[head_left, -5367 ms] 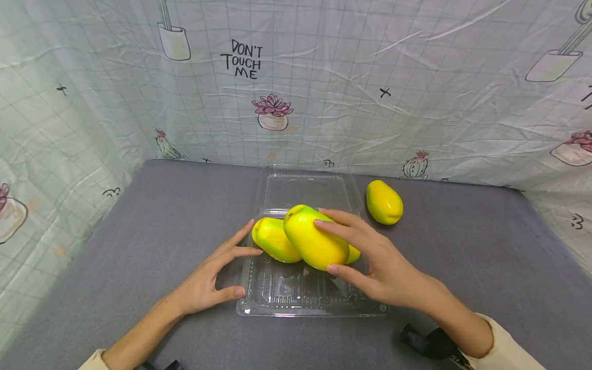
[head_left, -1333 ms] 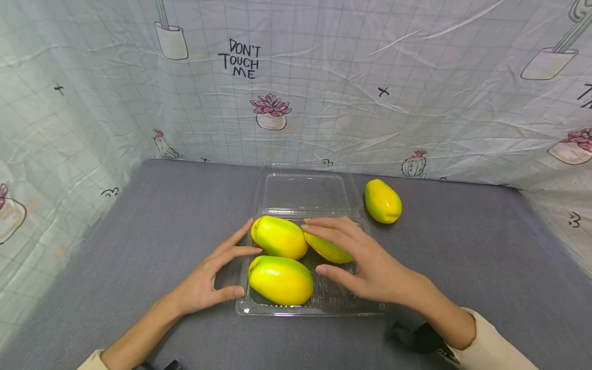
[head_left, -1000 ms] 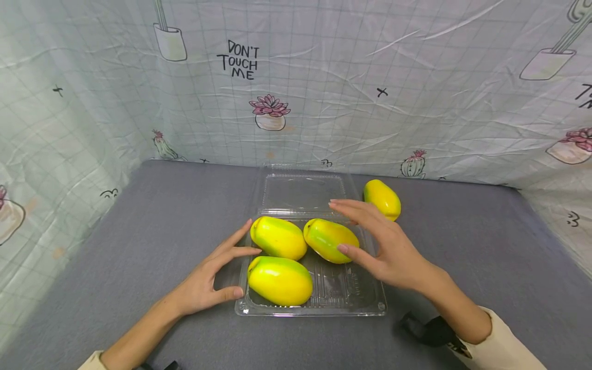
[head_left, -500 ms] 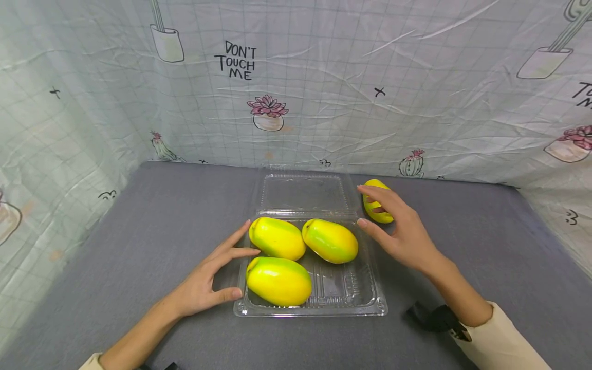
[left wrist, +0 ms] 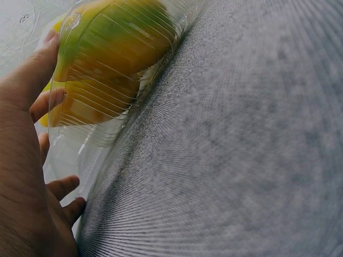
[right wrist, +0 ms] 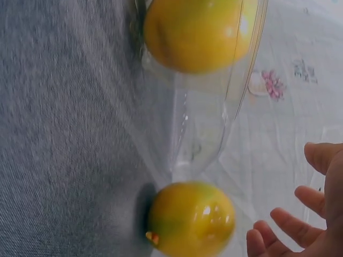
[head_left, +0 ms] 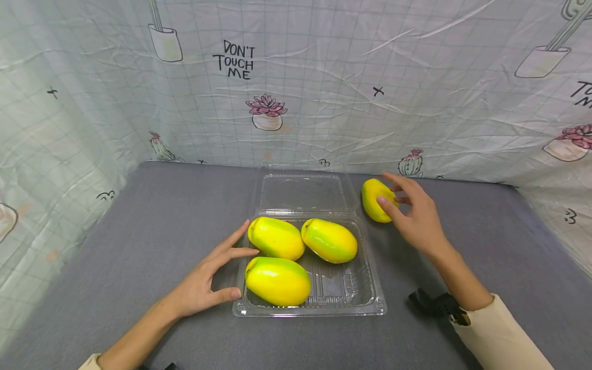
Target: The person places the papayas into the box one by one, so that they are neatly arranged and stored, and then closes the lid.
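Three yellow-green mangoes lie in the base of a clear plastic clamshell container [head_left: 379, 307]: one at the back left [head_left: 276, 238], another at the back right [head_left: 329, 240], a third at the front left [head_left: 277, 281]. A fourth mango [head_left: 375, 201] lies on the table beyond the container's right side. My right hand [head_left: 418, 218] hovers over its right side, fingers spread; the right wrist view shows a gap between the fingertips [right wrist: 276, 214] and that mango [right wrist: 193, 219]. My left hand [head_left: 199, 285] touches the container's left edge with thumb and fingers spread, seen also in the left wrist view [left wrist: 27, 139].
The container's lid [head_left: 302, 192] lies folded back, flat behind the base. The front right part of the base [head_left: 339, 288] holds no mango. A grey cloth covers the table [head_left: 162, 221]; a printed white curtain [head_left: 324, 77] hangs along its back and sides.
A mango that my right hand held is now at the container's front left, released. The right hand has since moved right and away to the mango on the table. My left hand stays put.
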Demonstrator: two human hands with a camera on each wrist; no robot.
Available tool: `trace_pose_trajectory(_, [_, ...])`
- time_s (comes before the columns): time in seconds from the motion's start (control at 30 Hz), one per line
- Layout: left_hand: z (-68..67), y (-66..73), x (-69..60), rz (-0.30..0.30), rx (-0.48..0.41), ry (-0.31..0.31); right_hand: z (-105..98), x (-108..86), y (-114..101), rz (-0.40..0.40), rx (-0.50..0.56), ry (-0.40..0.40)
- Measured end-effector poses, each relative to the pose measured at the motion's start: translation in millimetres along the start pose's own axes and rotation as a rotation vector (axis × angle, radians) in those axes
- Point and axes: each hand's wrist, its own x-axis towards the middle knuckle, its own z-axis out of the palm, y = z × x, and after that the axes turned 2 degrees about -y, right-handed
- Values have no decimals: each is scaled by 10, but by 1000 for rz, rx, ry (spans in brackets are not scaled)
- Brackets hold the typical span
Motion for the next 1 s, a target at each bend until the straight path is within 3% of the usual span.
trace_pose_trajectory(0.4, [1, -1, -1, -2, 2, -1, -2, 58, 235, 195, -38, -16])
trace_pose_trajectory(1.0, [5, -10, 2, -1, -8, -1, 87, 126, 384, 350, -111, -138])
